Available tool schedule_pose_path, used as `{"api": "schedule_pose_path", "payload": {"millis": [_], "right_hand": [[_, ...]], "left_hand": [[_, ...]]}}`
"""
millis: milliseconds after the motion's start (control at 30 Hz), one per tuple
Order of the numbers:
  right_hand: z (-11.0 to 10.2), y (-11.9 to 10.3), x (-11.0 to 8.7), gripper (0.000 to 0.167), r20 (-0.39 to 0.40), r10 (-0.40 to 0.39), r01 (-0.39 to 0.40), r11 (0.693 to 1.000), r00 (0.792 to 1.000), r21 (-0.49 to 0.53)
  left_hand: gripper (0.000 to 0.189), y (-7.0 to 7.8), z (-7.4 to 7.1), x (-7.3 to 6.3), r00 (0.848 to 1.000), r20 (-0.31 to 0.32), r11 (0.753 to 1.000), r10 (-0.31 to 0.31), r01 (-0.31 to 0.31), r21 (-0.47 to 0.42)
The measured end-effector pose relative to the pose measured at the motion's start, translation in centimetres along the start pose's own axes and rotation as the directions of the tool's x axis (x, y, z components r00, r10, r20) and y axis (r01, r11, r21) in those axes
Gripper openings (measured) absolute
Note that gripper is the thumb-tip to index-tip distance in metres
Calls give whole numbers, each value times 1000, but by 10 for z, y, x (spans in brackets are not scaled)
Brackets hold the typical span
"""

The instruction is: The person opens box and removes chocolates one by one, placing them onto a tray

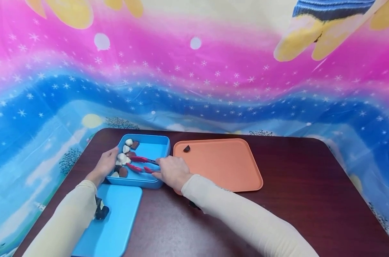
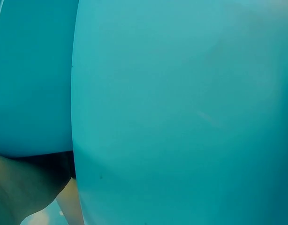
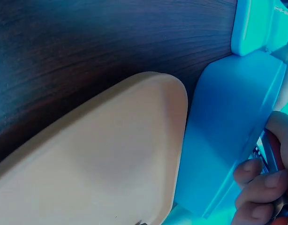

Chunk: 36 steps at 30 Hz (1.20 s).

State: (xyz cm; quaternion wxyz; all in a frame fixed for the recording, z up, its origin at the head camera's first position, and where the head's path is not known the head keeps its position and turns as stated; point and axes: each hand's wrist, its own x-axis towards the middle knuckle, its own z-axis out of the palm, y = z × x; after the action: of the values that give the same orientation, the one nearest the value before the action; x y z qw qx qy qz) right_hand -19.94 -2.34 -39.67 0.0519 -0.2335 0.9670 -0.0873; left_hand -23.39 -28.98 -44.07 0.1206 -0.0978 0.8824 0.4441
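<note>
Red-tipped tongs are gripped in my right hand, arms spread, reaching leftward into a blue box. Along the box's left side lie several small white pieces and brown pieces, like marshmallows and chocolates. The tong tips are right at this cluster; whether they pinch a piece I cannot tell. My left hand holds the box's left wall. The right wrist view shows curled fingers round the tongs' handle; in the left wrist view the hand shows at the lower left.
An orange tray stands right of the box, with one dark brown piece near its far left corner. A flat blue lid lies in front of the box, under the left forearm. A printed cloth hangs behind the table.
</note>
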Motion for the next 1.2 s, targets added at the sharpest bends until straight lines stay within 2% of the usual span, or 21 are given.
{"api": "schedule_pose_path", "payload": {"millis": [300, 500, 733, 1200], "right_hand": [[-6, 11, -9, 47, -22, -42, 43, 998, 999, 42], [-5, 22, -18, 54, -18, -30, 32, 992, 999, 123], [-6, 35, -28, 52, -75, -36, 47, 987, 997, 154], [-17, 55, -50, 49, -107, -13, 34, 979, 994, 202]], "left_hand": [[71, -2, -1, -1, 1000, 2, 1000, 24, -24, 1], [73, -3, 0, -3, 1000, 11, 1000, 29, -29, -6], [73, -2, 1, -2, 1000, 15, 1000, 22, -22, -8], [72, -1, -1, -4, 999, 16, 999, 35, -35, -8]]}}
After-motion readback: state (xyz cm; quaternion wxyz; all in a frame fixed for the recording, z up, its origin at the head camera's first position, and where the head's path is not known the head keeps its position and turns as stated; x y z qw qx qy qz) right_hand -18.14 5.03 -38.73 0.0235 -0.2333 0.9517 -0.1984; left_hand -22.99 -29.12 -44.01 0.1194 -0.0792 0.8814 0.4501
